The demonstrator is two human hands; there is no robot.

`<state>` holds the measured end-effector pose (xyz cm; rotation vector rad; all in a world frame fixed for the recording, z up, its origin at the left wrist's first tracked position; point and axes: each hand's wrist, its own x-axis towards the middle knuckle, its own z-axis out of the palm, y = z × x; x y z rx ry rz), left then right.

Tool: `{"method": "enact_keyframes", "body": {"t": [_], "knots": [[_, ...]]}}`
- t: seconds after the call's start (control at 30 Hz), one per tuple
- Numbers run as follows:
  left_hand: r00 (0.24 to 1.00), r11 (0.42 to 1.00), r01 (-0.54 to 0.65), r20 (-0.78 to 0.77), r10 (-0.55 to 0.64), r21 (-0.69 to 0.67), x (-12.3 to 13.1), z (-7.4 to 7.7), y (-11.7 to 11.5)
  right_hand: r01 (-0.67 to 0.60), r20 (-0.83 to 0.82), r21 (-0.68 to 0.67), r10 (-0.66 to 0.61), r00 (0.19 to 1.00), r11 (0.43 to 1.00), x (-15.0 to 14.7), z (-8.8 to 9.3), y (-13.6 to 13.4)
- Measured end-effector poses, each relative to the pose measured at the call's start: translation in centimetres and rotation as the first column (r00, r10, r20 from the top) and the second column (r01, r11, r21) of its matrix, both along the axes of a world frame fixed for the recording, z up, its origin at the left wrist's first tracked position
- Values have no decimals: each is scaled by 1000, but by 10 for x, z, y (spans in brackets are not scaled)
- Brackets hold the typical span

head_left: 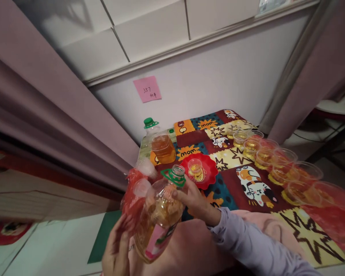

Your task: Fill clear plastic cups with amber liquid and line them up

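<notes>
1. The left hand sits low at the frame's bottom edge, palm and fingers cupped against the lower side of a clear plastic bottle of amber liquid with a pink label, bearing its weight.
2. The right hand, in a lilac sleeve, wraps its fingers round the same bottle's shoulder, just below the neck.
3. The bottle is held in the air at the near-left edge of the table, tilted, with its neck up and to the right. Its green ring handle sticks out beside the mouth.
4. Just beyond the neck a red scalloped plastic plate lies on the patchwork cartoon tablecloth. A small clear plastic cup stands on it.
5. Behind, near the wall, stands a second clear bottle with a green cap, upright.
6. A row of clear cups holding amber liquid runs along the table's right side.
7. A red plastic bag bunches left of the held bottle, touching it.
8. A pink sticky note is on the wall.
</notes>
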<state>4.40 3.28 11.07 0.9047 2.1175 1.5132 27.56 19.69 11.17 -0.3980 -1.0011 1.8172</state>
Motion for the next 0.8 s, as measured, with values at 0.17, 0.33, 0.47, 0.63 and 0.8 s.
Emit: {"method": "enact_keyframes", "body": {"t": [0.17,0.33,0.47,0.63,0.8], "knots": [[853,927,371,-378,-359,-44,27,15,15,-50,122,134,33,992,990,-9,12,-14],[796,910,412,-471,-380,-39,39,14,21,-156,263,330,68,962,931,1,23,-19],[866,926,378,-361,-346,19,50,13,16,-197,423,536,-59,904,821,38,19,12],[856,931,359,-420,-303,61,45,-3,14,-228,662,730,-583,470,645,91,3,80],[815,910,413,-459,-353,35,38,-13,18,-495,729,611,-683,49,618,98,1,105]]}}
